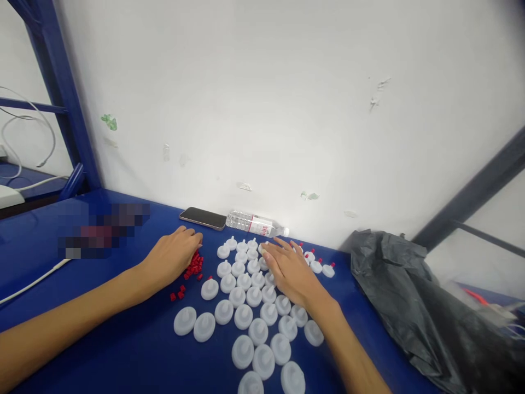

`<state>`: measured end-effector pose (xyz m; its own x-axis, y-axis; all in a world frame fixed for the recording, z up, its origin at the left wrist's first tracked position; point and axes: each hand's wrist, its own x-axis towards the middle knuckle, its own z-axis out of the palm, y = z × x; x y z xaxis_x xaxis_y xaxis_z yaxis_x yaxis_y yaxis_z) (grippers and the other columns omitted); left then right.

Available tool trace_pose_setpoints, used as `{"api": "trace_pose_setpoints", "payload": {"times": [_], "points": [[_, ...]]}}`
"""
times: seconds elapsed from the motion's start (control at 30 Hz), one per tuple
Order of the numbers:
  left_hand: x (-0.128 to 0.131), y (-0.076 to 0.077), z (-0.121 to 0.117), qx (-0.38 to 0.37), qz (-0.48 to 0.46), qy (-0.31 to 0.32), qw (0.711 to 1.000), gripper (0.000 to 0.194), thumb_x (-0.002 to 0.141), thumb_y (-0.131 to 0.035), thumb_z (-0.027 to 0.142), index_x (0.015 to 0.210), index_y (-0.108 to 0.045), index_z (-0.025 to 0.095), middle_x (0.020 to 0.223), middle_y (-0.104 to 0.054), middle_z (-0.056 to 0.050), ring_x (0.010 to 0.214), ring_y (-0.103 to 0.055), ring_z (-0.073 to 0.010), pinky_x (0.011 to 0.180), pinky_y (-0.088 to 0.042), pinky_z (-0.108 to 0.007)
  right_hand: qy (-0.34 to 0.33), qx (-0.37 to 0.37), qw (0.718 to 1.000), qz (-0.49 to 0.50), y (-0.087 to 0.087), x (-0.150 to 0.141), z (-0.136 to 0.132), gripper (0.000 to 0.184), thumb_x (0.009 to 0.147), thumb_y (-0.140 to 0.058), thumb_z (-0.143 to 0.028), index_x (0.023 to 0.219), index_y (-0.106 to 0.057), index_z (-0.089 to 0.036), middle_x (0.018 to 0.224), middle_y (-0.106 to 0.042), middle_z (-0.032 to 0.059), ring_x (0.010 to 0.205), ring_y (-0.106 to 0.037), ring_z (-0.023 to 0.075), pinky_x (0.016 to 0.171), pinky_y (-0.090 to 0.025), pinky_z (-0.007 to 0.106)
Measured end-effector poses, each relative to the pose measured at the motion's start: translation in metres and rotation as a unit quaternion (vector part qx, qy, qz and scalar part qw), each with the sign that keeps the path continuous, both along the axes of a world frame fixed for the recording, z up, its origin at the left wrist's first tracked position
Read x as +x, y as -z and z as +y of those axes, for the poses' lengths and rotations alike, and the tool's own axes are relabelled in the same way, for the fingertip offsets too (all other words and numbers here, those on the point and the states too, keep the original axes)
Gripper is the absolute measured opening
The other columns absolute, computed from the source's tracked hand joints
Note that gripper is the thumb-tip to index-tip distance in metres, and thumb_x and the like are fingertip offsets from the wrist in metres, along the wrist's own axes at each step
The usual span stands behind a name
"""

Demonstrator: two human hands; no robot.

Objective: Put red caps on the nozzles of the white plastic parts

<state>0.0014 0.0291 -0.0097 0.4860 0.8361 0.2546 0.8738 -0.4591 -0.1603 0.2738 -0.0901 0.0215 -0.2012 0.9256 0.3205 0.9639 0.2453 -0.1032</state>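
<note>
Many round white plastic nozzle lids (243, 317) are spread over the blue table, each with a spout pointing up. My left hand (174, 254) is at the left, its fingers curled down at a pile of small red caps (194, 266); its fingertips are hidden, so what they grip does not show. My right hand (293, 271) reaches over the back rows of lids with its fingers stretched out, the thumb beside a white lid. Behind it stand several lids with red caps on their spouts (315, 266). One more red-tipped lid (209, 289) is near the pile.
A dark phone (203, 217) and a clear water bottle (256, 223) lie along the white wall. At the right is a black plastic bag (410, 290). A white cable (36, 282) crosses the table (135, 350) at the left, beside a blurred-out item. Blue frame posts (71, 93) rise there.
</note>
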Motion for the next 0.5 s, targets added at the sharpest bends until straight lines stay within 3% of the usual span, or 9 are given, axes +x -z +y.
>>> {"api": "trace_pose_setpoints", "payload": {"times": [0.23, 0.5], "points": [[0.0013, -0.0036, -0.0017, 0.004, -0.012, 0.004, 1.0, 0.012, 0.09, -0.058, 0.034, 0.088, -0.066, 0.026, 0.087, -0.073, -0.003, 0.086, -0.063, -0.0252, 0.06, -0.047, -0.03, -0.001, 0.035, 0.999, -0.001, -0.0086, -0.0001, 0.0003, 0.041, 0.103, -0.026, -0.035, 0.128, -0.056, -0.024, 0.132, -0.061, 0.0038, 0.133, -0.042, 0.022, 0.113, -0.023, 0.049], [0.0008, -0.0016, -0.0008, 0.009, -0.025, 0.013, 1.0, 0.017, 0.089, -0.056, 0.036, 0.083, -0.068, 0.026, 0.086, -0.07, -0.004, 0.09, -0.06, -0.0252, 0.063, -0.048, -0.03, -0.013, 0.053, 0.998, -0.013, -0.0057, -0.0042, -0.0003, 0.037, 0.102, -0.03, -0.032, 0.124, -0.058, -0.026, 0.128, -0.064, 0.0039, 0.128, -0.047, 0.021, 0.111, -0.026, 0.047]]}}
